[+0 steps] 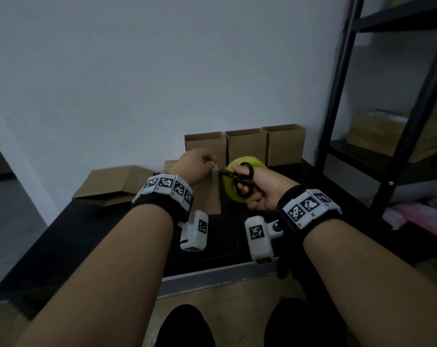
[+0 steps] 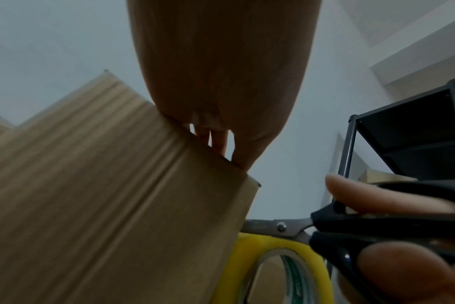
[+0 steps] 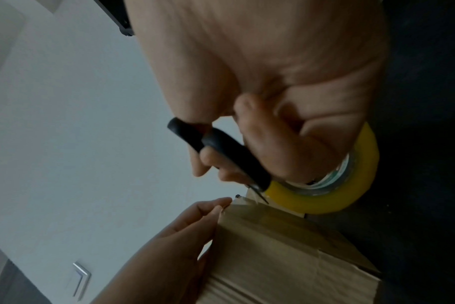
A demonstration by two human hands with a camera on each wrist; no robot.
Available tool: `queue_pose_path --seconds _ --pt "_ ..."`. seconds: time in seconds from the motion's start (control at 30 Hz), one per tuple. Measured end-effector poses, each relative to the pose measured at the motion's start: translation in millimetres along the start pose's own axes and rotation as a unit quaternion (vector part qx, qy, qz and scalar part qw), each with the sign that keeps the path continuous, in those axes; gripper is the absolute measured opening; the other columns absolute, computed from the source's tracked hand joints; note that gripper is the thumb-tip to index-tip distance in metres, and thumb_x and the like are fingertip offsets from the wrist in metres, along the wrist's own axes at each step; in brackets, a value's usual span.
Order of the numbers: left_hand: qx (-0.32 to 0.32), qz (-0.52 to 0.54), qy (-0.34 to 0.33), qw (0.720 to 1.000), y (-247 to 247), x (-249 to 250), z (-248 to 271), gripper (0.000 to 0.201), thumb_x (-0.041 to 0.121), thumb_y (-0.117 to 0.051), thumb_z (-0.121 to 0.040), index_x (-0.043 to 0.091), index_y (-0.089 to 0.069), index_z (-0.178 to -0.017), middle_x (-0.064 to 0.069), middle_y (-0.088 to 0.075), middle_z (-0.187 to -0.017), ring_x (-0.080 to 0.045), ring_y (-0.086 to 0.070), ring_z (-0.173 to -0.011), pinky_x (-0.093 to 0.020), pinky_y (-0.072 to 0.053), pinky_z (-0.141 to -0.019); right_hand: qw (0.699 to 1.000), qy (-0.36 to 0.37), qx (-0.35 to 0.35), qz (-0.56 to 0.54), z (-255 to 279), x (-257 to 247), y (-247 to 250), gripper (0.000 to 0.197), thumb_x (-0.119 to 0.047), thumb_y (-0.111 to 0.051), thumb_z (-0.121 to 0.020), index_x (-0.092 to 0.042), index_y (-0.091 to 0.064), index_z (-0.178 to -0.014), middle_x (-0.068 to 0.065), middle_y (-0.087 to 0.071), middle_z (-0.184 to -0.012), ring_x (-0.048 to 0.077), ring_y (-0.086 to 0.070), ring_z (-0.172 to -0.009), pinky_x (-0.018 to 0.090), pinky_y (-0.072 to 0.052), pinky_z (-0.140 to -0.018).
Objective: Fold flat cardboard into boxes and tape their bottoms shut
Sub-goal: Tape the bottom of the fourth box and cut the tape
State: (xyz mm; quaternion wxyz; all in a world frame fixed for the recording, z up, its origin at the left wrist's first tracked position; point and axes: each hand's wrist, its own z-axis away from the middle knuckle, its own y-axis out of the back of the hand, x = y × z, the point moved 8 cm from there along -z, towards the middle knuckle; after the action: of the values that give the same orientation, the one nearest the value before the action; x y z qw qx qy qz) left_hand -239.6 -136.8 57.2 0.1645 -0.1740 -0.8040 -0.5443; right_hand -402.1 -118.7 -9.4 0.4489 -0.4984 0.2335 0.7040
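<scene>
On the dark surface [image 1: 92,236] we see the left hand [image 1: 196,166] pinching the top corner of the upright cardboard box [image 1: 207,194], while the right hand [image 1: 260,190] grips black scissors [image 1: 240,180] and the yellow tape roll [image 1: 233,176], blades at that taped corner.

Bare forearms, black wristbands [image 1: 291,196] with white checkered-marker blocks [image 1: 166,187], hanging white camera pods [image 1: 195,230]

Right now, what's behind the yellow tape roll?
In the head view, three open cardboard boxes stand in a row against the wall, behind the yellow tape roll. The right hand and scissors cover the roll's middle, so the table there is hidden.
</scene>
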Motion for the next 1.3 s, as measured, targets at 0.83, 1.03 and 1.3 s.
queue_pose_path --seconds 0.83,1.03,1.3 --pt "0.008 -0.059 -0.008 0.998 -3.5 4.8 -3.4 0.018 0.024 -0.055 -0.088 0.014 -0.061 -0.102 -0.005 -0.058 -0.099 -0.020 -0.051 -0.092 -0.029 -0.035 -0.074 1.000 0.012 -0.016 -0.021 7.7 -10.0 13.4 0.036 -0.049 -0.068 -0.082 -0.015 -0.056 -0.083 -0.006 -0.050 -0.055 0.002 -0.027 -0.035 0.014 -0.021 -0.032" --pt "-0.013 -0.088 0.015 0.996 -8.1 7.1 -5.4 0.025 0.025 -0.050 -0.093 0.013 -0.056 -0.115 -0.011 -0.052 -0.111 -0.027 -0.049 -0.105 -0.034 -0.038 -0.084 0.999 0.025 -0.013 -0.029 8.0 -12.3 15.3 0.033 -0.048 -0.067 -0.084 -0.017 -0.055 -0.086 -0.005 -0.049 -0.054 0.002 -0.028 -0.033 0.015 -0.020 -0.032" --pt "0.001 -0.065 -0.009 0.998 -6.6 0.2 -5.8 0.021 0.029 -0.059 -0.089 0.017 -0.065 -0.105 -0.009 -0.058 -0.107 -0.023 -0.051 -0.103 -0.028 -0.036 -0.081 1.000 0.002 0.005 0.014 -4.2 -6.6 5.4 0.041 -0.053 -0.067 -0.083 -0.016 -0.054 -0.074 -0.004 -0.049 -0.055 0.005 -0.029 -0.032 0.016 -0.025 -0.036"
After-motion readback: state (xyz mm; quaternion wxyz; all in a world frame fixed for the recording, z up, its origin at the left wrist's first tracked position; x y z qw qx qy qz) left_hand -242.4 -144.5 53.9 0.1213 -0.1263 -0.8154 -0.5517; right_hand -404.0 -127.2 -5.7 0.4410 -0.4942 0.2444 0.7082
